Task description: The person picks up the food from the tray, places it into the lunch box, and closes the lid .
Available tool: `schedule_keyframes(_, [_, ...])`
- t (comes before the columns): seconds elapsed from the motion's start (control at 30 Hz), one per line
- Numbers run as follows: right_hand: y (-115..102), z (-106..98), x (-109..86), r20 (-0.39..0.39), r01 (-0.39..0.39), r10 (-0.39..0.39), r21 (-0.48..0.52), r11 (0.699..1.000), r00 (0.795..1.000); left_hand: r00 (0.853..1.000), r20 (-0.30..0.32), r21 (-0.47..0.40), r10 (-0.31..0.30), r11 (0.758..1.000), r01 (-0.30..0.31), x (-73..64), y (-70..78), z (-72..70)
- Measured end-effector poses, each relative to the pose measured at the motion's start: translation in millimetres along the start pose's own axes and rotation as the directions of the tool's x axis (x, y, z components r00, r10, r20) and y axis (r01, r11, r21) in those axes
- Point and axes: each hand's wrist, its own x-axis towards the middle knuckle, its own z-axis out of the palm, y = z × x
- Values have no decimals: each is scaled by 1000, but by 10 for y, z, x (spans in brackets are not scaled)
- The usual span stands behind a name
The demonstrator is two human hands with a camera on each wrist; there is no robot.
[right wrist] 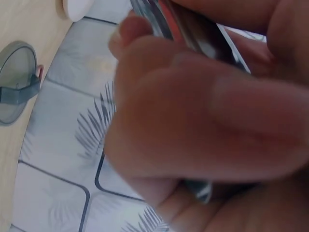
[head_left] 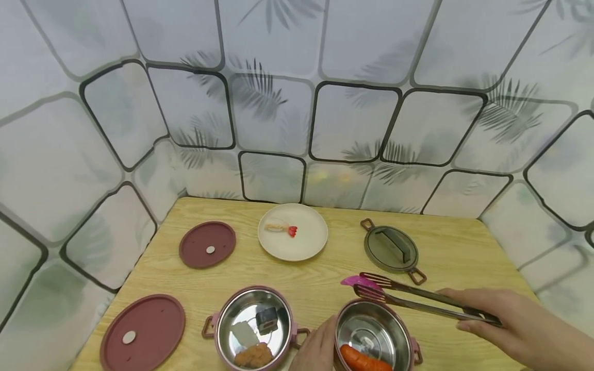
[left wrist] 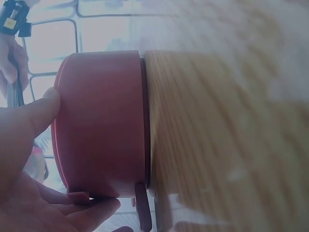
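My right hand grips metal tongs with slotted ends, level over the table. Between the tong tips is a thin magenta piece, just beyond the far rim of the right pink pot. An orange-red sausage lies inside that pot. My left hand holds the same pot by its left side. In the left wrist view the thumb presses the rim and the fingers lie against the lower wall by the handle. Fingers fill most of the right wrist view, hiding much of the tongs.
A second pink pot on the left holds a fried piece, a dark block and a pale flat piece. Two maroon lids lie further left. Behind are a white plate with a shrimp-like piece and a grey-green lid.
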Motion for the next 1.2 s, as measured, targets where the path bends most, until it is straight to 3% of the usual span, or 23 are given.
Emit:
schedule_keyframes(0.17, [113,60,-87,119,53,-69,137,989,990,1000,11,24,20,999,-21,14,-16,-22])
schedule_keyframes(0.27, [150,126,-104,163,78,-102,146,986,981,1000,27,15,12,1000,-12,24,-18,-26])
schedule_keyframes(0.37, [173,199,-91,211,76,-110,163,984,971,999,36,-41,-7,999,9,32,-11,-24])
schedule_keyframes(0.5, [185,299,-39,272,47,-105,210,976,957,1000,24,-36,4,999,-3,24,-16,-12])
schedule_keyframes(0.63, [167,388,23,292,45,-101,192,980,951,999,12,-9,46,999,-46,12,-32,4])
schedule_keyframes(0.83, [137,446,70,280,94,-144,185,978,949,998,38,-31,51,998,-50,17,-39,3])
schedule_keyframes(0.93, [130,446,76,305,81,-149,223,971,941,996,-10,6,85,996,-85,14,-49,20])
schedule_keyframes(1.07, [110,446,93,335,78,-179,295,952,925,978,-122,93,170,983,-160,-1,-95,64])
schedule_keyframes(1.2, [98,454,96,317,123,-231,326,937,920,967,-146,111,207,975,-192,4,-132,74])
